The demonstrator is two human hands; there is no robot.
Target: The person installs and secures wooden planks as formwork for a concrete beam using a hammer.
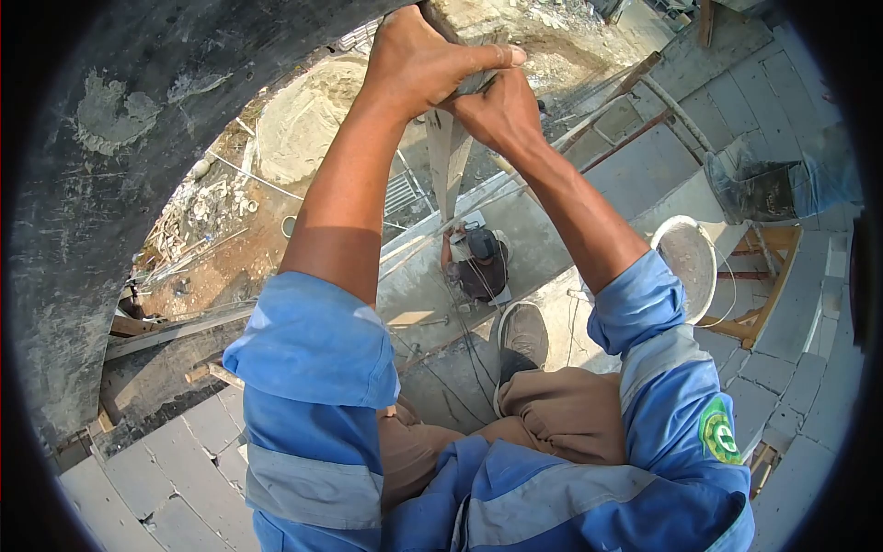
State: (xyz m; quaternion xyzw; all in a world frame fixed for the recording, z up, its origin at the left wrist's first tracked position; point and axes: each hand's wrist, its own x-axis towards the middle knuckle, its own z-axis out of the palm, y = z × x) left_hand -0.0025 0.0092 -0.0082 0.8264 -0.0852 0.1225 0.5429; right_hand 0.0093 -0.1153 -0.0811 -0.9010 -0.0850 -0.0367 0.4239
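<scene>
My left hand and my right hand are raised close together at the top of the view. Both have their fingers wrapped round the upper part of a long, pale, cement-smeared board, with my left thumb stretched across above my right hand. From my hands the board runs downward, narrowing with distance. Its grip area looks dark grey and is partly hidden by my fingers. Past its lower end, a person in a dark cap is on a concrete ledge well below me.
A cement-stained bucket with a wire handle stands to my right, near a wooden-framed opening. At upper left looms a dark, mortar-spotted panel. My shoe is by an edge with cables hanging over it. Sand and rubble lie far below.
</scene>
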